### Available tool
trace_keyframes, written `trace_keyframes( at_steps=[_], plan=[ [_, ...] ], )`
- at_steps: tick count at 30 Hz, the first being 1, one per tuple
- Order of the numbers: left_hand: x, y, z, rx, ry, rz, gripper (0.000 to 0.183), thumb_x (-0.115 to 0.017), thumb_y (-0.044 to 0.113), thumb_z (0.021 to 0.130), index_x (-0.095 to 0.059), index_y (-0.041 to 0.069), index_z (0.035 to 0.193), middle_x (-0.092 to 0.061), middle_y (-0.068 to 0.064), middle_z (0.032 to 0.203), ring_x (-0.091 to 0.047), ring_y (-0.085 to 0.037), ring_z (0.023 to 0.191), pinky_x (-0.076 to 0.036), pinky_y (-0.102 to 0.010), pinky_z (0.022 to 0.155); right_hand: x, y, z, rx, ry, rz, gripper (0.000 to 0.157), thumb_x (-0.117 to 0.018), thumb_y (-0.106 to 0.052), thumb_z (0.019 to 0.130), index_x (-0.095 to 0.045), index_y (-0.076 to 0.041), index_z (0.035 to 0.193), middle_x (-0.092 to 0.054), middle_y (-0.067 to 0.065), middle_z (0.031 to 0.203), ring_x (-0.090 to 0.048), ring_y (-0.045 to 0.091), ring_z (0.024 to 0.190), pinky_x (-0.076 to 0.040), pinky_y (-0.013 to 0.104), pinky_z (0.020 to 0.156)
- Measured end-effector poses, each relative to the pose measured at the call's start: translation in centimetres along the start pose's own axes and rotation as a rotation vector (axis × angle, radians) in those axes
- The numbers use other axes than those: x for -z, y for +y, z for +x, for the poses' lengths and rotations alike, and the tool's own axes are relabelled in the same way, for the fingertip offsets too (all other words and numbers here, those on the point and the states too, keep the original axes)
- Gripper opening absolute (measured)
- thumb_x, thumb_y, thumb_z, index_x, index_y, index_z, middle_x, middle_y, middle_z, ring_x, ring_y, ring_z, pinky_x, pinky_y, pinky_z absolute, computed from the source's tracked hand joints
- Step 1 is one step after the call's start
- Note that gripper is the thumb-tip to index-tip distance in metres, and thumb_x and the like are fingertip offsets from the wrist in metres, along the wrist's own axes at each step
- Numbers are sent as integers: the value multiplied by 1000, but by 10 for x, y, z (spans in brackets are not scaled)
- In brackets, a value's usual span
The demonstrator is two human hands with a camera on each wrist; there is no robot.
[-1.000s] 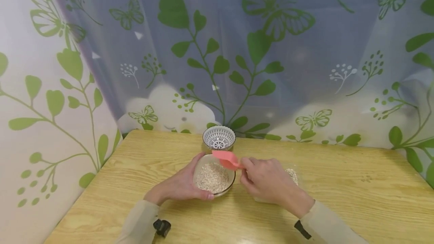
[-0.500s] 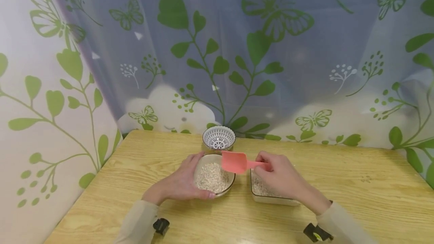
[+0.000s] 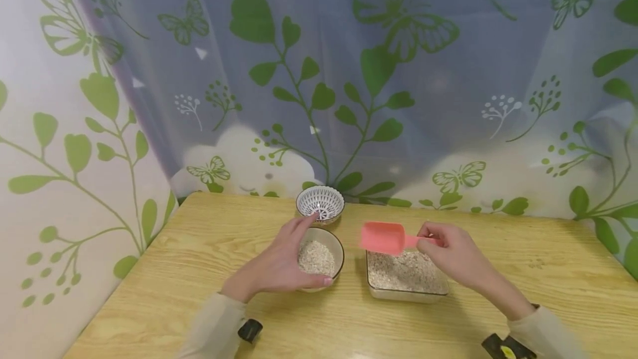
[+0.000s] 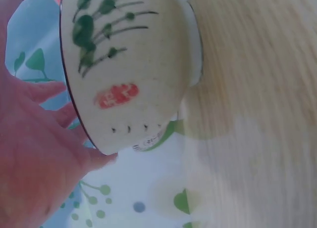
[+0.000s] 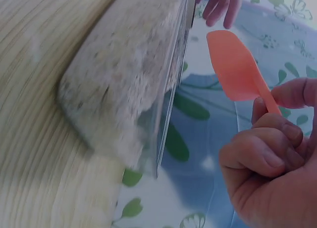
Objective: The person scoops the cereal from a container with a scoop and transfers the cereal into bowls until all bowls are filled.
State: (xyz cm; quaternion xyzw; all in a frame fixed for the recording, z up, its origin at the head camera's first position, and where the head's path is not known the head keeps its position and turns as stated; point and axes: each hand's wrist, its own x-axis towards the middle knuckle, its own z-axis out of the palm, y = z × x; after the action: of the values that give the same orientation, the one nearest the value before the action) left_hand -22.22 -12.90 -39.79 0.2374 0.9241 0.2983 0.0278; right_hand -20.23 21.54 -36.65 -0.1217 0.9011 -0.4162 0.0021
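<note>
My right hand (image 3: 451, 251) pinches the handle of a pink scoop (image 3: 384, 238), with no flakes showing in its bowl. The scoop hovers over the far edge of a rectangular container (image 3: 408, 296) full of oat flakes (image 3: 406, 271). In the right wrist view its walls look clear. My left hand (image 3: 276, 265) is spread around the left side of a cream bowl (image 4: 143, 65) with a dark rim, its thumb and fingers extended. Green sprigs and a red stamp mark the bowl's outside. A heap of oat flakes (image 3: 316, 258) lies inside, partly hidden by the hand.
A smaller black-and-white patterned bowl (image 3: 326, 197) stands just behind the cream bowl, near the left fingertips in the head view. All rest on a wooden table (image 3: 523, 270). A curtain (image 3: 438, 104) with leaves and butterflies hangs along its back edge.
The right hand has carried the scoop rightward from above the cream bowl to above the container, uncovering the flakes there. My left hand has loosened, its fingers spreading over the bowl's left side.
</note>
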Motion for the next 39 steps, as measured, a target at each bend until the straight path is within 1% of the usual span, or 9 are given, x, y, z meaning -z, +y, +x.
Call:
trace_keyframes(
  at_steps=[6,9,16,18,23,25,28,33,39],
  plan=[
    [2,4,6,-40,32,48,124,-81,69,70,-13,28,166,-28,-9,166,-28,-31,154,-33,-59,121,15,12,-9,-39,7,-44,10,-54,-10,93,-60,-5,87,-33,-8,58,-29,5,50,-31,23,46],
    [2,7,8,-54,33,56,121,-81,68,71,-15,28,166,-30,-11,165,-30,-33,152,-34,-60,120,20,19,-13,-52,10,-71,9,-54,-10,92,-60,-6,86,-33,-9,57,-30,5,51,-34,24,49],
    [-1,22,15,-104,30,83,111,-77,68,76,-21,31,164,-36,-11,163,-38,-36,148,-37,-61,118,29,29,-20,-87,-5,-167,10,-55,-13,94,-61,-12,86,-48,-1,68,-43,12,61,-38,28,57],
    [-2,26,17,-123,30,86,109,-76,66,77,-23,29,164,-37,-9,163,-38,-33,149,-37,-58,119,32,31,-22,-87,-14,-187,11,-54,-14,95,-61,-12,86,-55,0,74,-54,14,70,-40,29,61],
    [-7,41,22,-138,14,105,104,-73,68,79,-26,30,163,-39,-4,162,-40,-29,148,-42,-55,116,39,32,-25,-102,-31,-217,13,-54,-16,97,-62,-12,88,-54,0,72,-53,16,70,-40,30,61],
    [-11,45,25,-146,0,105,103,-72,71,79,-25,32,163,-38,-4,163,-39,-29,149,-43,-56,115,41,32,-26,-117,-36,-228,14,-53,-17,97,-63,-12,89,-46,-1,67,-41,13,63,-38,30,59],
    [-18,49,29,-172,-21,113,103,-69,73,80,-22,35,163,-37,-4,163,-38,-28,150,-43,-57,115,43,32,-28,-126,-35,-244,14,-53,-18,97,-64,-12,90,-45,-2,65,-39,12,61,-37,29,58],
    [-25,51,33,-199,-47,147,105,-70,74,79,-22,34,163,-38,-2,161,-38,-28,150,-40,-55,118,46,34,-30,-141,-46,-241,14,-53,-17,96,-64,-11,91,-43,-4,64,-35,10,55,-35,28,54],
    [-24,47,34,-228,-88,257,104,-72,71,78,-30,26,162,-44,-4,156,-40,-29,147,-36,-57,121,50,36,-31,-159,-71,-235,15,-53,-18,97,-64,-9,93,-43,-3,64,-35,9,54,-35,27,54]
  ],
)
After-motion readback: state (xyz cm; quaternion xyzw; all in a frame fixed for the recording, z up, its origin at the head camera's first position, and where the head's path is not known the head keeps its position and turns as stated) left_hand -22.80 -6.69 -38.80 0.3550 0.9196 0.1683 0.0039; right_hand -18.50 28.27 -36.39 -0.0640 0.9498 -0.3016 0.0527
